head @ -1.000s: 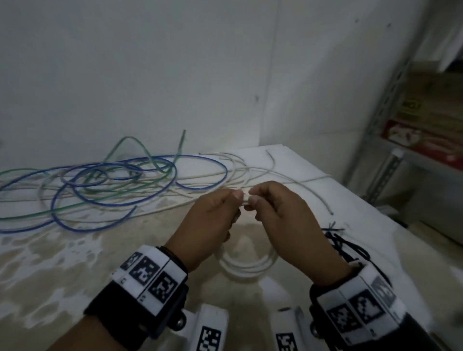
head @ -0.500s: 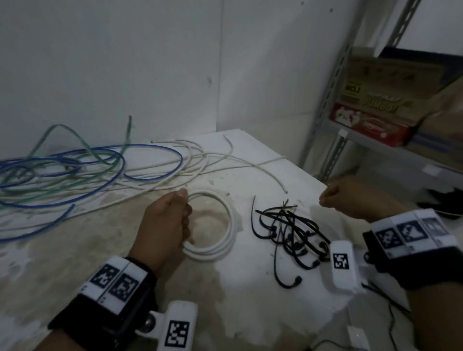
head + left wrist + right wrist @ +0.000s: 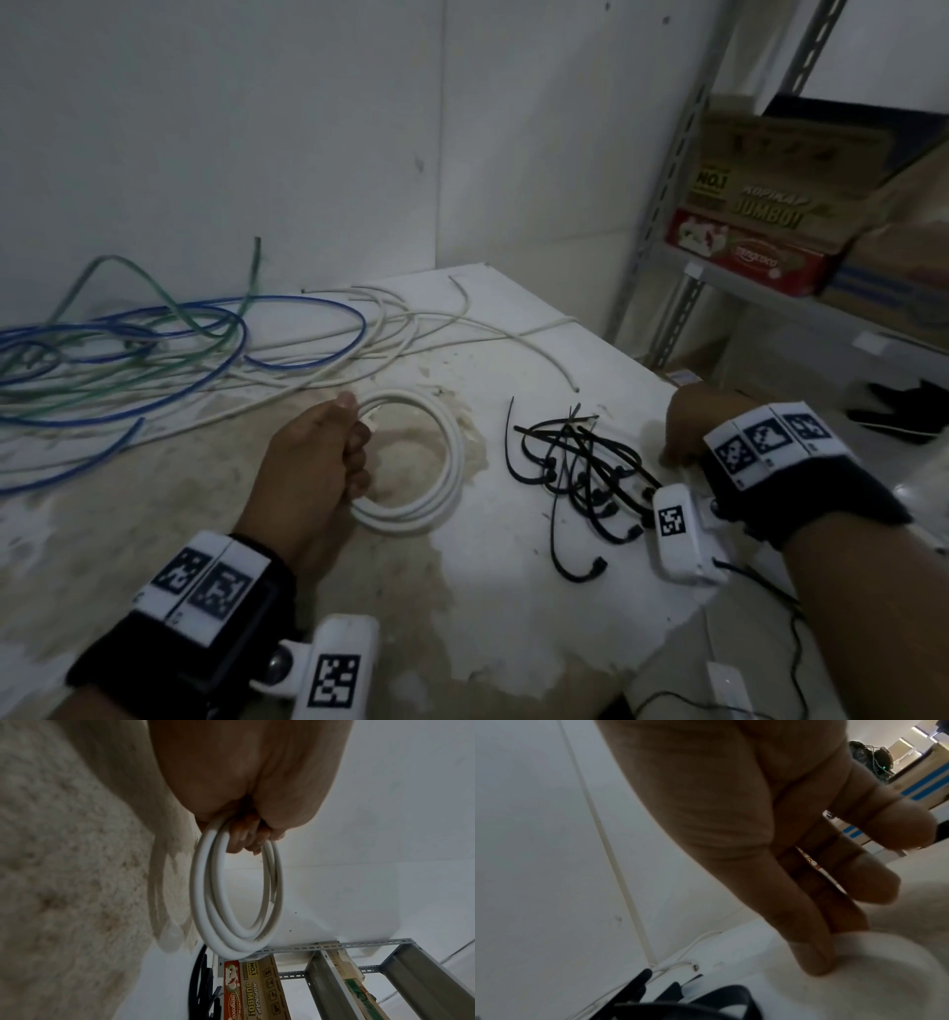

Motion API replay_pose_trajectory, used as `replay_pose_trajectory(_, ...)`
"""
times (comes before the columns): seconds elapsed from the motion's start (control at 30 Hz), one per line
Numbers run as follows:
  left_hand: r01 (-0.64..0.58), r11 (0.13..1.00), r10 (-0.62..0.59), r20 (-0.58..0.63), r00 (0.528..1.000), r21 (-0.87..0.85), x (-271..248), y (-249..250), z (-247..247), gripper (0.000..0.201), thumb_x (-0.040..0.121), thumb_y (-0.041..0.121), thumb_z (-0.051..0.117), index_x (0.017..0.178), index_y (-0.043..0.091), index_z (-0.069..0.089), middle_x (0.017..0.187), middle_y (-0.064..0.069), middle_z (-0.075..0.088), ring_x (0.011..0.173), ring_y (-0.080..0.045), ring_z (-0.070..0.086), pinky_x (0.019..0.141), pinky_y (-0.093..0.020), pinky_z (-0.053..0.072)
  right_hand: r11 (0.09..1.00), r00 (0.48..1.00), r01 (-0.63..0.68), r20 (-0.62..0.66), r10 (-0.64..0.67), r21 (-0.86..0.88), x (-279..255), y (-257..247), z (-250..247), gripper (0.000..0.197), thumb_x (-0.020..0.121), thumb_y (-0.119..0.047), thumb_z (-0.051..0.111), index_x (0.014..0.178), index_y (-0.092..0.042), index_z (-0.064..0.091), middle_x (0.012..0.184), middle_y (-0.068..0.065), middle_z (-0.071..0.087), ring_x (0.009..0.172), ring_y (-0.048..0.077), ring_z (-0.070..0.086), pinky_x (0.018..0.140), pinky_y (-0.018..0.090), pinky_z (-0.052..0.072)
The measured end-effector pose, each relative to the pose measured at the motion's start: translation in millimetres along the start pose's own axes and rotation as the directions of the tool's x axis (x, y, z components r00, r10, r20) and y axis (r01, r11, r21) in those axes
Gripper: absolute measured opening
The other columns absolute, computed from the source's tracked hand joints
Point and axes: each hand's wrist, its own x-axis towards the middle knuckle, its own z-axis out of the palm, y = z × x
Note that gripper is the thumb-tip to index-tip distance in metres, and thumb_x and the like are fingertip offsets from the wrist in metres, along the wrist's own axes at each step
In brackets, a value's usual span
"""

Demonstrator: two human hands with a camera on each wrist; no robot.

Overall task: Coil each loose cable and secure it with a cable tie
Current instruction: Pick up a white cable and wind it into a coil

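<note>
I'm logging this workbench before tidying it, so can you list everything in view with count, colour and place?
coiled cable: one, white, table centre, gripped on its left side
loose cables: several, blue, green and white, tangled at table's back left
cable ties: a pile, count unclear, black, table right of the coil
table: one, white with worn beige patches
shelving rack: one, grey metal, right of the table
cartons: a few, brown and red, on the rack
left hand: grips the coil
right hand: fingers straight, tips on the table beside the ties
</note>
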Motion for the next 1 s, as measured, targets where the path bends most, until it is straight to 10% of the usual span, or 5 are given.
replay_pose_trajectory(0.23, -0.042, 0.999, 0.041, -0.049, 0.998, -0.025, 5, 2, -6, 0.032, 0.101, 0.016, 0.040, 0.069, 0.016, 0.042, 0.057, 0.001, 0.034, 0.041, -0.007, 0.025, 0.038, -0.018, 0.025, 0.979, 0.949, 0.079, -0.314, -0.016, 0.187, -19, -11, -39, 0.016, 0.091, -0.011, 0.054, 0.097, -0.001, 0.065, 0.078, 0.006, 0.055, 0.067, 0.018, 0.052, 0.064, 0.028, 0.040)
replay_pose_trajectory(0.4, -0.065, 0.990, 0.043, -0.173, 0.984, -0.125, 12, 11, -15, 0.030, 0.102, 0.016, 0.038, 0.073, 0.018, 0.045, 0.057, 0.002, 0.037, 0.042, -0.007, 0.027, 0.038, -0.018, 0.025, 0.785, 0.800, 0.497, -0.545, -0.250, 0.369, -67, -71, -73, 0.017, 0.091, -0.014, 0.052, 0.089, -0.004, 0.066, 0.087, 0.012, 0.067, 0.079, 0.029, 0.063, 0.070, 0.034, 0.051)
replay_pose_trajectory(0.53, -0.097, 0.978, 0.051, -0.239, 0.970, -0.184, 20, 25, -33, 0.029, 0.102, 0.017, 0.037, 0.076, 0.018, 0.048, 0.053, 0.005, 0.040, 0.039, -0.006, 0.029, 0.039, -0.019, 0.026, 0.492, 0.779, 0.619, -0.398, -0.485, 0.612, -107, -136, -78, 0.017, 0.088, -0.013, 0.051, 0.082, -0.009, 0.066, 0.068, 0.003, 0.068, 0.049, 0.012, 0.057, 0.045, 0.023, 0.046)
replay_pose_trajectory(0.67, -0.170, 0.980, 0.131, -0.307, 0.943, -0.103, 25, 36, -60, 0.031, 0.102, 0.015, 0.038, 0.073, 0.018, 0.047, 0.055, 0.003, 0.038, 0.040, -0.008, 0.029, 0.041, -0.021, 0.027, 0.458, 0.711, 0.621, -0.211, -0.671, 0.636, -124, -183, -70, 0.023, 0.088, -0.012, 0.050, 0.078, -0.003, 0.069, 0.063, 0.001, 0.068, 0.042, 0.011, 0.051, 0.043, 0.020, 0.045)
replay_pose_trajectory(1.0, -0.208, 0.977, 0.210, -0.351, 0.913, 0.043, 19, 33, -88, 0.018, 0.097, 0.013, 0.046, 0.106, 0.018, 0.061, 0.053, 0.003, 0.043, 0.045, -0.011, 0.035, 0.045, -0.024, 0.031, 0.062, 0.702, 0.337, -0.207, -0.681, 0.939, -122, -272, -44, 0.023, 0.096, -0.014, 0.046, 0.079, -0.010, 0.062, 0.066, 0.008, 0.062, 0.038, 0.012, 0.048, 0.038, 0.020, 0.039)
